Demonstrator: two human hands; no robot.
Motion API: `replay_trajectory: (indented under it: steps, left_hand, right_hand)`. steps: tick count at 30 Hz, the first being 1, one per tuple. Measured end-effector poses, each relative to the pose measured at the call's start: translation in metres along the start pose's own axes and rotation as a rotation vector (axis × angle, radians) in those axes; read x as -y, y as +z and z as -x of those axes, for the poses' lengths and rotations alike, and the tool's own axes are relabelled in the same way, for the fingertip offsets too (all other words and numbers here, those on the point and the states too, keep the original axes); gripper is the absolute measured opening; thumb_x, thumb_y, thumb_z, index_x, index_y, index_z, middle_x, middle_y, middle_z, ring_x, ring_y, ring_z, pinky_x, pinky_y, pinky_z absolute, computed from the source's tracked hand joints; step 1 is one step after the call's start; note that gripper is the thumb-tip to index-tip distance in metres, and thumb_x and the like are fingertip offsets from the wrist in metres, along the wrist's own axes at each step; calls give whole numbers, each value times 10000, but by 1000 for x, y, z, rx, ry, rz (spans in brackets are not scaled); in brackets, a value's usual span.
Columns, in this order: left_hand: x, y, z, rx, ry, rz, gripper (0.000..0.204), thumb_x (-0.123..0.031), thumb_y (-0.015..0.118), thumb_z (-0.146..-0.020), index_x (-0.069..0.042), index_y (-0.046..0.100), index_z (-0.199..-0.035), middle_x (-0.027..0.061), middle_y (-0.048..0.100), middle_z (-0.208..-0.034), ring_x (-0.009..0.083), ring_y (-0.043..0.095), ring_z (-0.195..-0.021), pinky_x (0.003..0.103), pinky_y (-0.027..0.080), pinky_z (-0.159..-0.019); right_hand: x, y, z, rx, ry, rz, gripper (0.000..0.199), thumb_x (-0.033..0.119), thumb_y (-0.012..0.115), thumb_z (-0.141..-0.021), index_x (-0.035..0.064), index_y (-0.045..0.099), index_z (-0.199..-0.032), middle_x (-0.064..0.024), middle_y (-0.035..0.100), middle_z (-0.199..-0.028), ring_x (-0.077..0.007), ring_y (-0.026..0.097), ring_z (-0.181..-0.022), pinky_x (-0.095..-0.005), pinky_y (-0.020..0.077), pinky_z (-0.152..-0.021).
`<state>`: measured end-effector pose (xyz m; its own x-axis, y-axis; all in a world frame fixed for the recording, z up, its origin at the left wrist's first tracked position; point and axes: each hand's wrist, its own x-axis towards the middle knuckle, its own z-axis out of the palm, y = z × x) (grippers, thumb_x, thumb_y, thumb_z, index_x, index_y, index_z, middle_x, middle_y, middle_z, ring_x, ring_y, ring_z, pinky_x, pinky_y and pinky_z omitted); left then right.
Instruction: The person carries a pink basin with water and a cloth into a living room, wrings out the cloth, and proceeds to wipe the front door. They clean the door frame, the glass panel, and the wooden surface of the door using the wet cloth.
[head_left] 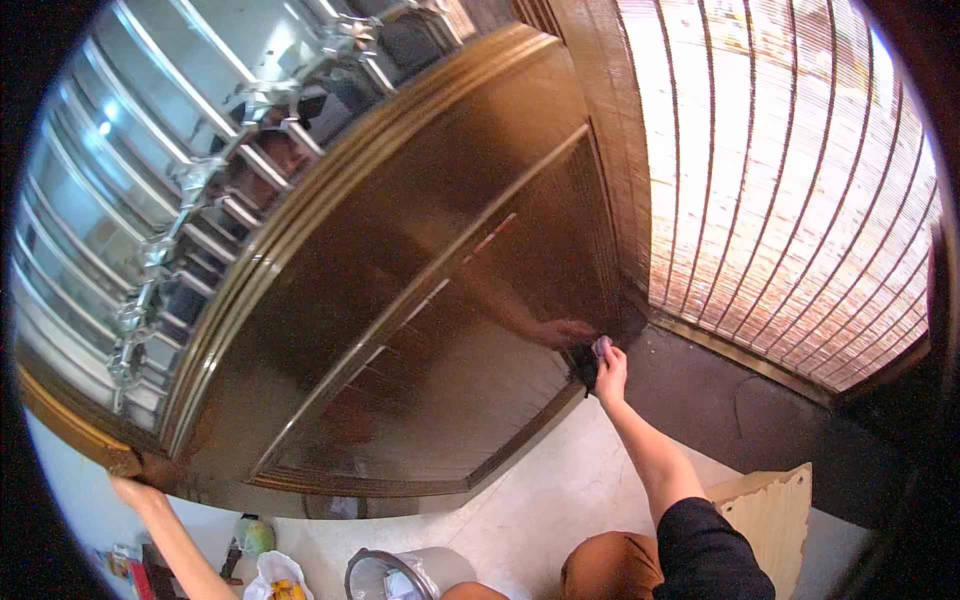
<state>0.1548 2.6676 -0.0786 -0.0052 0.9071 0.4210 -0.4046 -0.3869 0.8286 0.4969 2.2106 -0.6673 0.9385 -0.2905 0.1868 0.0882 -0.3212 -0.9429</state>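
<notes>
My right hand [610, 370] presses a dark cloth [587, 366] against the lower right corner of a glossy dark brown door panel [420, 330], where its reflection shows. My left hand [135, 492] is stretched far out to the lower left and rests flat on the door's gilded frame edge [120, 460], holding nothing. My right forearm comes up from a black sleeve [705, 550] at the bottom edge.
A mirrored, bevelled glass panel [150, 200] fills the upper left. A window with a slatted blind [790, 190] is at the right above a dark ledge [740, 410]. On the pale floor below stand a grey bin [395, 575], a white bag [275, 575] and a cardboard piece [765, 515].
</notes>
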Motion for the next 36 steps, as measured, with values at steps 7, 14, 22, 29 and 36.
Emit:
replay_trajectory:
  steps: [7,14,22,29,36]
  left_hand:
    - [10,34,73,61,315,-41,582,-416,348,-913,-17,300,-1334,95,354,-1323,220,352,-1194,340,246,-1018]
    - [44,3,96,110,148,-6,731,-532,420,-853,-63,222,-1377,55,232,-1417,217,242,-1277,359,160,-1056]
    - [126,-30,140,-15,88,-200,865,-689,340,-796,-89,159,-1393,65,246,-1389,221,267,-1241,371,191,-1032]
    - [99,-16,160,69,-94,-60,851,-659,308,-824,-72,75,-1394,49,99,-1439,203,133,-1305,339,108,-1058]
    - [114,-17,152,63,-108,-58,843,-658,304,-830,-50,141,-1391,63,212,-1412,198,229,-1269,330,158,-1045]
  right_hand:
    - [229,-48,-58,-383,-384,-321,353,42,493,-860,66,488,-1213,-136,444,-1178,-263,424,-1102,-325,310,-959]
    - [286,-42,-3,-247,-785,-141,387,-62,582,-721,45,573,-1093,-164,456,-1101,-318,450,-1043,-374,357,-910]
    - [350,-57,-8,-339,-575,-394,372,-1,483,-849,50,475,-1217,-132,438,-1112,-276,426,-1046,-349,348,-914]
    - [375,28,108,244,-762,-826,400,21,534,-769,89,529,-1163,-102,501,-1080,-240,529,-935,-325,440,-732]
    - [270,33,161,988,-1279,-252,460,56,547,-662,164,571,-1109,-41,501,-1115,-219,527,-1005,-328,493,-797]
